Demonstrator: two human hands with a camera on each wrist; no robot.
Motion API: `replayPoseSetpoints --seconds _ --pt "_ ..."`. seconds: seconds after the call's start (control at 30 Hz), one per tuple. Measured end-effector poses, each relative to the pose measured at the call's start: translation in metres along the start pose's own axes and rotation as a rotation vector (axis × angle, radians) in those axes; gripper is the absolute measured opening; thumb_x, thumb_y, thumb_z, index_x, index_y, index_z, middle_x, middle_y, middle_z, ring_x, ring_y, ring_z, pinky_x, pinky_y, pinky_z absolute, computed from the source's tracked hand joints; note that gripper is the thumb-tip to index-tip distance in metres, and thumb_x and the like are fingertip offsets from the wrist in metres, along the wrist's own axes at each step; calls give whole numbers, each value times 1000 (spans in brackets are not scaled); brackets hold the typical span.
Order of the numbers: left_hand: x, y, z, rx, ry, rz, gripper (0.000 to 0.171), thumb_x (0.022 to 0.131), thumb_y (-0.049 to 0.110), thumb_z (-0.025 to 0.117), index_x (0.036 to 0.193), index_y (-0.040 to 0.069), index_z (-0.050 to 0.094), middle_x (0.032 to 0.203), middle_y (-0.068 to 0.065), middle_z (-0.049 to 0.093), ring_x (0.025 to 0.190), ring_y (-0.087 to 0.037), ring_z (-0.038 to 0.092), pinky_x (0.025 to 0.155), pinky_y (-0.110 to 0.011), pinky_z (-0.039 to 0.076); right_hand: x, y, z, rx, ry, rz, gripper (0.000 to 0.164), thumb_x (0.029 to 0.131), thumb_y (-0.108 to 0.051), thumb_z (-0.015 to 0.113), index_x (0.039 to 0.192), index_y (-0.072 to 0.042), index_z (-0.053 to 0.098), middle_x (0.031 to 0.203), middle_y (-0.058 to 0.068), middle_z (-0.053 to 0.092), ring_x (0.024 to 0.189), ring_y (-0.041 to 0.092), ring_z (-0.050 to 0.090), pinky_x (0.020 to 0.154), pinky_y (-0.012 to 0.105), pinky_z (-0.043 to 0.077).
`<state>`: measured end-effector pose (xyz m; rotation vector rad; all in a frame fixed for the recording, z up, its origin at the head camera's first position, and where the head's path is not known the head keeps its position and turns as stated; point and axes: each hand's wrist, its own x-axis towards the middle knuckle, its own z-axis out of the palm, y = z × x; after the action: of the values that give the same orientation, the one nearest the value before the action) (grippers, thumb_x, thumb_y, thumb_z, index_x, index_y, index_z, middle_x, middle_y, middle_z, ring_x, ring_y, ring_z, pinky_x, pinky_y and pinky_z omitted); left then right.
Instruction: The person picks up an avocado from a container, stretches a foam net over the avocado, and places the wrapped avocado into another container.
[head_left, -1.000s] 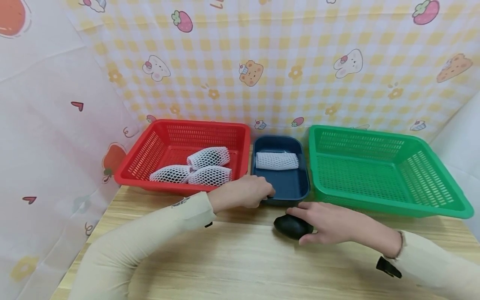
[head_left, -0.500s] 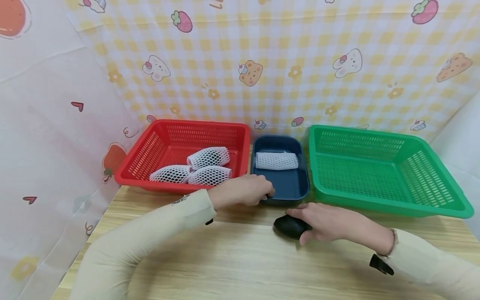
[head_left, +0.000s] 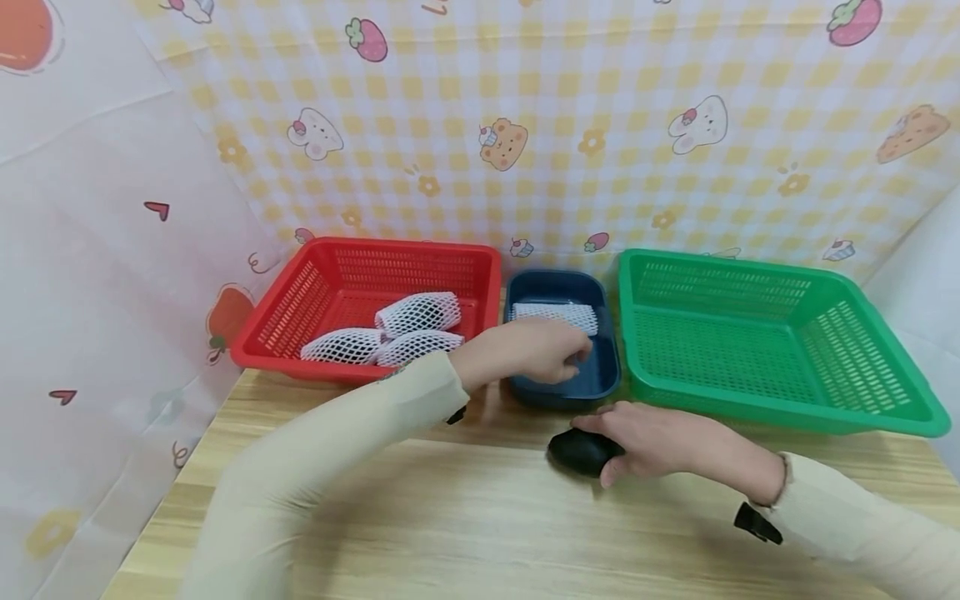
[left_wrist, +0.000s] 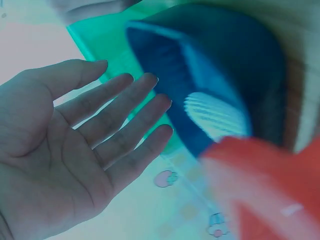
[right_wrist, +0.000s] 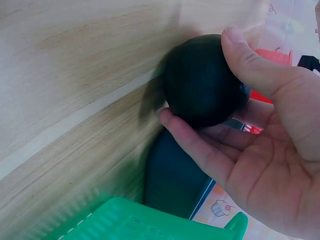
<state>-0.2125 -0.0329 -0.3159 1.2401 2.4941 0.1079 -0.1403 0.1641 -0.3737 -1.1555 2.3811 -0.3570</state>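
Observation:
My right hand (head_left: pixel 652 437) holds a dark, smooth avocado (head_left: pixel 583 452) on the table, its thumb and fingers around the fruit; the right wrist view shows the avocado (right_wrist: pixel 200 82) between them. Over the dark blue bin (head_left: pixel 609 379) hovers my left hand (head_left: pixel 551 350). In the left wrist view that left hand (left_wrist: pixel 75 145) has nothing in it, its fingers loosely extended. A white foam net sleeve (head_left: pixel 566 312) lies inside the bin, partly covered by the left hand from the head view.
At left stands a red basket (head_left: pixel 288 292) with several netted dark fruits (head_left: pixel 420 312). A green basket (head_left: pixel 783 417) is to the right of the bin. Patterned cloth (head_left: pixel 585 100) hangs behind the wooden table (head_left: pixel 480 525).
My left hand has lifted from the bin's near left edge and moved right and farther back, over the bin. The right hand shifted slightly left against the avocado, then stayed nearly still.

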Motion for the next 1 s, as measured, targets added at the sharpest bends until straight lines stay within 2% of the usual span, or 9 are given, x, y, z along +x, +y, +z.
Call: replayPoseSetpoints --seconds 0.1,0.2,0.43,0.57,0.83,0.93,1.0 --pt "9 5 -8 13 20 -11 32 102 26 65 130 12 66 103 3 61 93 -14 56 78 -25 48 0 0 -1 9 -8 10 73 84 -36 83 140 3 56 116 10 67 92 13 62 73 32 51" --pt "18 6 -15 -13 36 -50 34 101 28 65 132 13 66 103 4 61 93 -12 56 77 -27 49 0 1 -1 12 -14 16 73 84 -36 83 140 3 56 119 11 67 97 18 64 77 34 53" --pt "44 -7 -28 -129 62 -161 40 100 32 67 134 12 63 119 1 64 102 -13 60 86 -32 51 -1 0 -2 42 -31 27 74 84 -37 82 141 3 55 124 12 66 106 25 65 83 38 54" --pt "58 -17 -30 -145 50 -206 47 100 34 67 138 9 60 134 -4 59 112 -17 58 92 -33 49 -1 0 -3 45 -30 23 74 84 -38 81 141 3 56 124 12 66 106 25 65 83 38 54" --pt "74 -31 -31 -295 -7 -328 55 99 36 68 144 10 51 142 -8 50 110 -21 57 71 -34 55 0 2 -2 38 -22 29 74 85 -36 82 141 4 55 126 12 65 106 23 64 84 39 54" --pt "77 -33 -31 -314 -10 -356 55 98 35 69 143 9 50 141 -8 51 111 -22 57 74 -35 55 0 2 -2 38 -19 18 74 85 -36 82 141 5 55 126 13 65 107 23 64 84 39 54" --pt "79 -33 -30 -319 -10 -365 56 98 35 69 144 9 50 140 -8 51 113 -21 56 81 -35 54 1 2 -2 40 -20 16 74 85 -36 82 141 5 55 126 13 65 107 23 64 85 40 53"
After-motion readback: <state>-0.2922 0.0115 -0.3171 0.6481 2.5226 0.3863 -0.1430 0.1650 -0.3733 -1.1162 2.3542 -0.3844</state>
